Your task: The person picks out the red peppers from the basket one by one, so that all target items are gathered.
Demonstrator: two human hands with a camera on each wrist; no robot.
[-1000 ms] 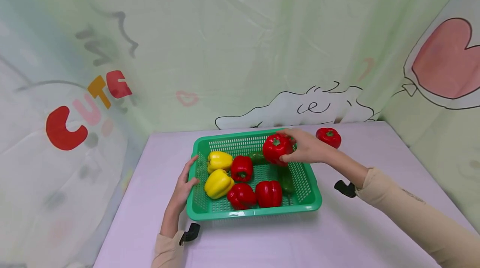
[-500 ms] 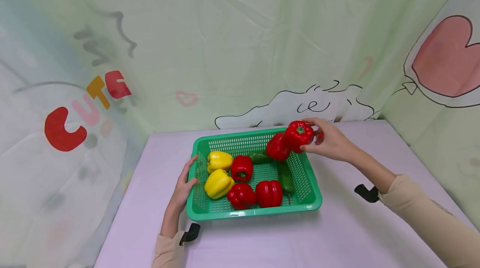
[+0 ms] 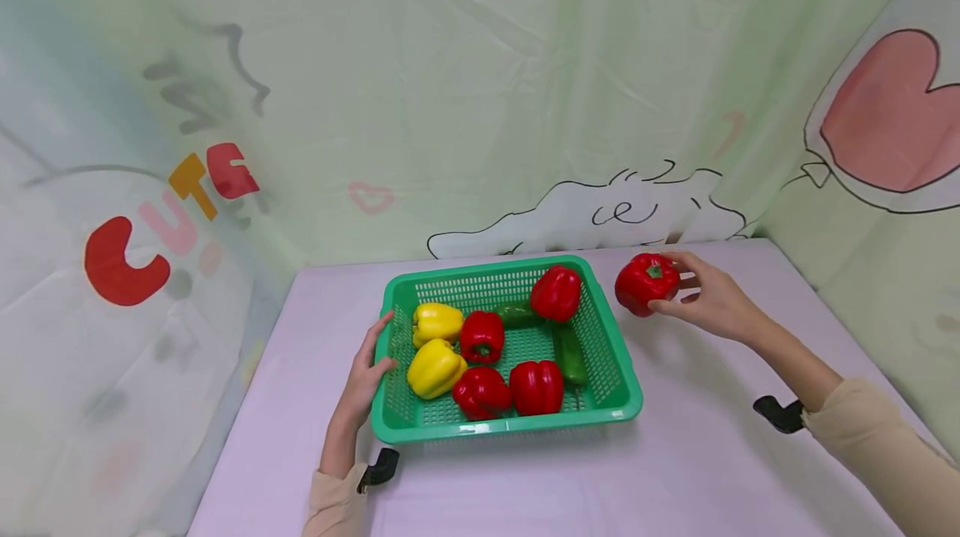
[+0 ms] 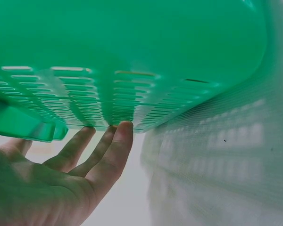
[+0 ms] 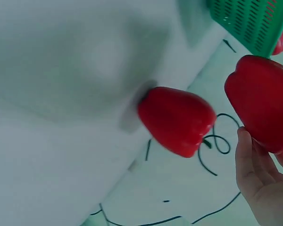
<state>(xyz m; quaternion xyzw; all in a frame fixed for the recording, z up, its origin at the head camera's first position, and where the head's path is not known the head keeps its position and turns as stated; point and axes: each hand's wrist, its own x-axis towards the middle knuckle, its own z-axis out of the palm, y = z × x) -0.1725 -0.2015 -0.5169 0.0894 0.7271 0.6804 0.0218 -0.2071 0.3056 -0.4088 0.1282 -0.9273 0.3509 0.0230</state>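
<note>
My right hand (image 3: 708, 299) grips a glossy red bell pepper (image 3: 647, 283) in the air just right of the basket, fingers and thumb round its side. In the right wrist view, this held bell pepper (image 5: 262, 101) hangs beside a second red bell pepper (image 5: 177, 120) on the table, which the head view hides. My left hand (image 3: 365, 374) holds the left end of the green plastic basket (image 3: 510, 427), thumb over the rim. The left wrist view has its fingertips (image 4: 125, 127) against the slotted outer wall.
Inside the basket lie two yellow bell peppers (image 3: 437, 368), several red bell peppers (image 3: 537, 388) and two green cucumbers (image 3: 572, 353). The basket stands on a table with a pale lilac cover (image 3: 480, 487). A printed curtain (image 3: 480, 103) encloses the back and sides.
My right hand has carried the red bell pepper from above the basket's right end out over its right rim. Another red bell pepper now shows in the back right corner. The left hand stays put.
</note>
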